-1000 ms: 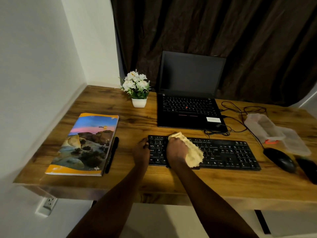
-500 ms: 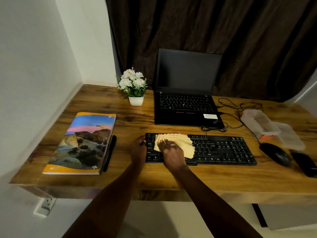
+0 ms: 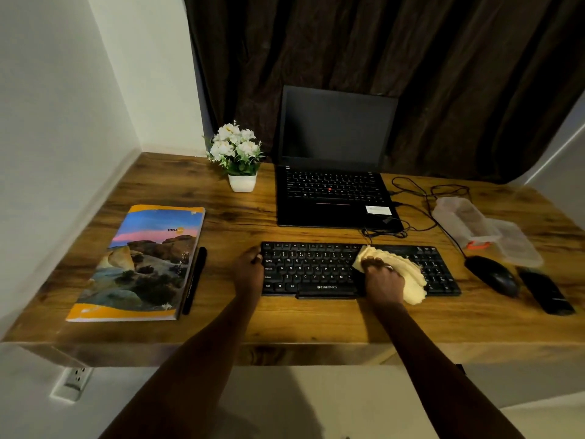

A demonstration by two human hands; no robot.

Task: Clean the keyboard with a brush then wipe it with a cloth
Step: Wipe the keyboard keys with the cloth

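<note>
- At the wooden desk (image 3: 221, 331), your right hand (image 3: 383, 278) presses the yellow cloth (image 3: 411, 283) onto the black keyboard (image 3: 316, 270). Its fingers are curled into the fabric, right of the board's centre and beside the number pad.
- Your left hand (image 3: 248, 269) braces the keyboard's left end, fingers curled at its edge and holding nothing else.
- This looks like the wiping stage. Keep that left brace firm so the board does not slide. Sweep along the rows with light, even pressure so no key is snagged. The number pad and the front edge likely still need a pass.
- Half a second ago the cloth lay spread flat over the left-hand keys under a flatter palm. It has since travelled rightward and bunched up, while the left hand has stayed put.
</note>
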